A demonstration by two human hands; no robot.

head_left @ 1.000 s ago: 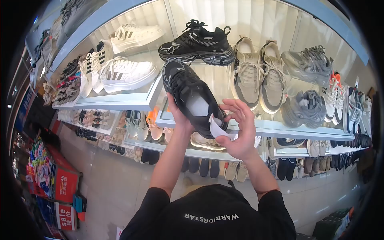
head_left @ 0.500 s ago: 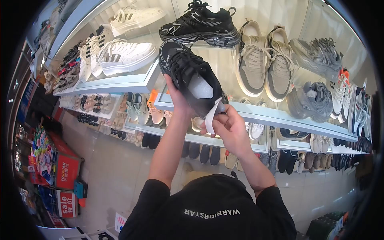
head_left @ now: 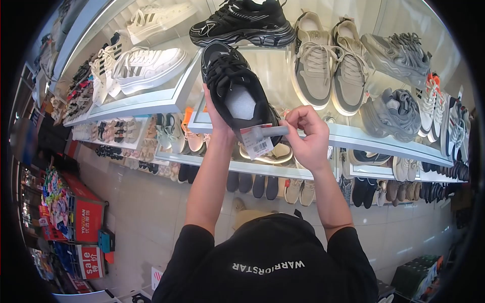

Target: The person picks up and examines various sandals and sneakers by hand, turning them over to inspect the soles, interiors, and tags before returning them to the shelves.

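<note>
A black sneaker (head_left: 230,76) with a pale insole is held up in front of the shelf, toe pointing up and away. My left hand (head_left: 218,118) grips it from the left side and below. At its heel hangs a white tag with a barcode (head_left: 256,144). A grey strip (head_left: 275,131) lies across the tag, and my right hand (head_left: 305,136) pinches its right end between thumb and finger. Just behind stands another black sneaker (head_left: 242,25) with a chunky sole.
White sneakers (head_left: 149,68) are on the glass shelf (head_left: 166,103) at left. Beige-grey sneakers (head_left: 316,63) and grey sneakers (head_left: 391,116) stand at right. Lower racks hold several more shoes. A red sale sign (head_left: 90,261) is at the lower left.
The tag at the heel has turned its barcode side into view, and the grey strip now shows. My right hand has moved up and right; the view has shifted slightly.
</note>
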